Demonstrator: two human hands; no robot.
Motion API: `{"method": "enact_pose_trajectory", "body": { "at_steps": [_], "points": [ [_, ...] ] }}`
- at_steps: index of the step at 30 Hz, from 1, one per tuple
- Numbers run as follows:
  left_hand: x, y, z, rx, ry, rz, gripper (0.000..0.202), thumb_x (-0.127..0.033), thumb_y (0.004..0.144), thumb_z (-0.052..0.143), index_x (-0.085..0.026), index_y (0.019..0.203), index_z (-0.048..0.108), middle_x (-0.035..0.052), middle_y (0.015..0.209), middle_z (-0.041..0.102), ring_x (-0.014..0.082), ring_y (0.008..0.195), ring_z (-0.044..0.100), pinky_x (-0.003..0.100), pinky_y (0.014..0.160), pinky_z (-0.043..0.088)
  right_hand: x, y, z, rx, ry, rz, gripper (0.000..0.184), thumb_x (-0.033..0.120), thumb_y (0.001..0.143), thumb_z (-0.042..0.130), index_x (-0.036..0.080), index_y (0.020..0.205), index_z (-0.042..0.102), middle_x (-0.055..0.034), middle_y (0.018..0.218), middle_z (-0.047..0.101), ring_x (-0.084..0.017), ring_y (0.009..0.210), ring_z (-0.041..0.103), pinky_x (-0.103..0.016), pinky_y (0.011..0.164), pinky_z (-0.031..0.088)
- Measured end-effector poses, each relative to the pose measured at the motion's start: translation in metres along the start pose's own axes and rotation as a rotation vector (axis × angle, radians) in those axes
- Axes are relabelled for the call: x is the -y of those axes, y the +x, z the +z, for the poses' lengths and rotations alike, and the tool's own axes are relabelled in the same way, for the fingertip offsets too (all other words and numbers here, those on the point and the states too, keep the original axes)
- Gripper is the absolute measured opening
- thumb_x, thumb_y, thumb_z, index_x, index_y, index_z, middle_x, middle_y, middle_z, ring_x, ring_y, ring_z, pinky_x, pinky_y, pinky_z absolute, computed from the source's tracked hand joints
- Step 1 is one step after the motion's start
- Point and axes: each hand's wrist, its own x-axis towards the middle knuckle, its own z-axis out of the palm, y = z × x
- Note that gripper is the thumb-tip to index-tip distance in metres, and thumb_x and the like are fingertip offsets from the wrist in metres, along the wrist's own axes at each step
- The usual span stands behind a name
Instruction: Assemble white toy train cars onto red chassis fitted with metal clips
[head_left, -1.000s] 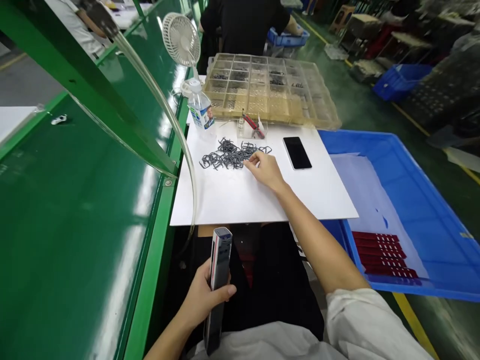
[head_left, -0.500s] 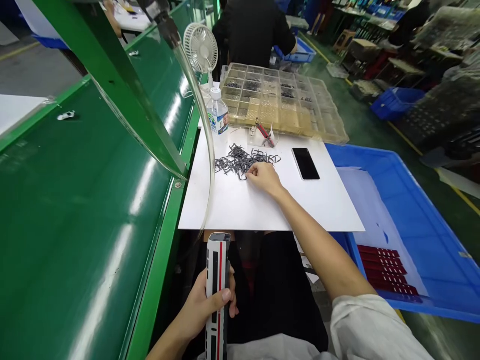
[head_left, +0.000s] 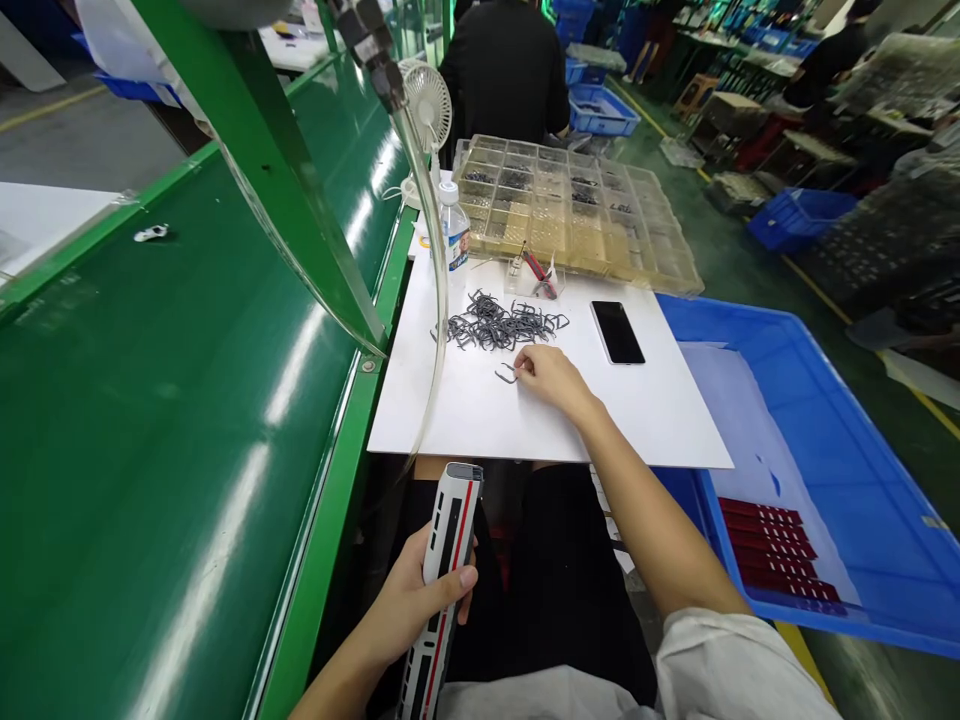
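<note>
My left hand (head_left: 427, 585) is wrapped around a toy train car (head_left: 454, 520), white with dark windows and a red stripe, tilted upright in front of my lap. Over the white board, my right hand (head_left: 553, 378) pinches a small dark bent clip (head_left: 505, 374) between thumb and fingertips. Just beyond it lies a loose pile of similar dark clips (head_left: 499, 322). Part of the train car's side is covered by my left fingers and thumb.
Behind the pile stand a water bottle (head_left: 454, 235), a small clear box (head_left: 536, 275) and a compartment tray (head_left: 577, 205). A phone (head_left: 617, 332) lies right. A blue bin (head_left: 825, 420) holds red parts (head_left: 776, 550). A clear hose (head_left: 439, 300) hangs left, beside a green conveyor (head_left: 217, 400).
My right hand has drawn back from the pile toward me, with one clip in its fingers. The train car has tilted, its top leaning right.
</note>
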Motion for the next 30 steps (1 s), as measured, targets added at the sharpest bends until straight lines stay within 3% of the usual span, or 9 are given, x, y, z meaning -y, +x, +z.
{"method": "enact_pose_trajectory", "body": {
  "at_steps": [4, 9, 13, 17, 21, 24, 26, 28, 30],
  "points": [
    [-0.003, 0.002, 0.002, 0.002, 0.013, -0.020, 0.057, -0.062, 0.086, 0.094, -0.017, 0.110, 0.066, -0.0029, 0.082, 0.063, 0.0125, 0.057, 0.063, 0.027, 0.057, 0.048, -0.007, -0.013, 0.004, -0.068, -0.031, -0.132, 0.026, 0.028, 0.105, 0.073, 0.020, 0.128, 0.080, -0.0136, 0.134, 0.075, -0.028, 0.115, 0.070, -0.036, 0.092, 0.052],
    [-0.002, 0.002, 0.003, -0.015, 0.025, -0.010, 0.056, -0.061, 0.088, 0.093, -0.018, 0.113, 0.067, -0.0034, 0.081, 0.063, 0.0124, 0.058, 0.064, 0.027, 0.058, 0.049, -0.004, -0.022, 0.010, -0.053, -0.251, -0.285, 0.031, 0.022, 0.115, 0.052, 0.016, 0.114, 0.083, -0.0173, 0.120, 0.080, -0.030, 0.113, 0.070, -0.040, 0.098, 0.048],
    [-0.004, 0.000, 0.004, -0.044, 0.031, -0.013, 0.056, -0.062, 0.087, 0.093, -0.018, 0.111, 0.066, -0.0035, 0.079, 0.064, 0.0128, 0.057, 0.063, 0.028, 0.059, 0.049, -0.017, -0.014, -0.005, 0.002, -0.210, -0.336, 0.035, 0.021, 0.116, 0.047, 0.014, 0.115, 0.080, -0.0162, 0.116, 0.082, -0.028, 0.108, 0.071, -0.038, 0.097, 0.046],
    [-0.009, -0.002, 0.008, -0.074, 0.032, -0.023, 0.059, -0.063, 0.085, 0.094, -0.017, 0.111, 0.067, -0.0036, 0.078, 0.064, 0.0130, 0.056, 0.063, 0.028, 0.059, 0.048, -0.031, 0.004, -0.024, 0.103, -0.242, -0.380, 0.032, 0.009, 0.109, 0.052, 0.019, 0.108, 0.082, -0.0102, 0.112, 0.082, -0.025, 0.101, 0.071, -0.033, 0.088, 0.045],
    [-0.009, -0.002, 0.010, -0.085, 0.027, -0.033, 0.058, -0.063, 0.084, 0.094, -0.018, 0.110, 0.068, -0.0032, 0.078, 0.064, 0.0130, 0.057, 0.063, 0.028, 0.059, 0.048, -0.021, 0.013, -0.028, 0.086, -0.376, -0.401, 0.039, -0.004, 0.099, 0.054, 0.020, 0.104, 0.084, -0.0127, 0.120, 0.081, -0.028, 0.108, 0.071, -0.036, 0.088, 0.043],
    [-0.007, 0.000, 0.007, -0.037, 0.001, -0.043, 0.058, -0.067, 0.087, 0.090, -0.018, 0.109, 0.068, 0.0007, 0.082, 0.070, 0.0148, 0.058, 0.065, 0.029, 0.059, 0.049, -0.004, 0.006, -0.016, -0.019, -0.310, -0.300, 0.034, 0.000, 0.103, 0.056, 0.019, 0.114, 0.083, -0.0173, 0.131, 0.077, -0.032, 0.116, 0.071, -0.039, 0.092, 0.047],
    [-0.004, 0.001, 0.006, -0.029, -0.007, -0.045, 0.058, -0.068, 0.088, 0.088, -0.017, 0.108, 0.067, 0.0024, 0.082, 0.072, 0.0158, 0.059, 0.065, 0.029, 0.058, 0.049, 0.005, -0.003, -0.004, -0.106, -0.253, -0.097, 0.023, 0.024, 0.112, 0.060, 0.016, 0.121, 0.080, -0.0222, 0.129, 0.075, -0.036, 0.114, 0.071, -0.041, 0.088, 0.052],
    [-0.003, 0.002, 0.004, -0.036, -0.010, -0.044, 0.057, -0.066, 0.088, 0.089, -0.017, 0.106, 0.067, 0.0019, 0.080, 0.071, 0.0156, 0.057, 0.065, 0.029, 0.058, 0.049, 0.010, -0.013, 0.009, -0.159, -0.221, 0.059, 0.037, 0.046, 0.113, 0.063, 0.013, 0.121, 0.078, -0.0249, 0.125, 0.074, -0.039, 0.114, 0.070, -0.042, 0.084, 0.055],
    [-0.001, 0.003, 0.004, -0.035, -0.010, -0.044, 0.057, -0.066, 0.088, 0.090, -0.017, 0.106, 0.067, 0.0013, 0.079, 0.071, 0.0151, 0.056, 0.064, 0.029, 0.057, 0.049, 0.008, -0.022, 0.019, -0.165, -0.188, 0.073, 0.034, 0.044, 0.112, 0.062, 0.014, 0.118, 0.079, -0.0232, 0.122, 0.075, -0.038, 0.115, 0.070, -0.042, 0.085, 0.057]
  ]
}}
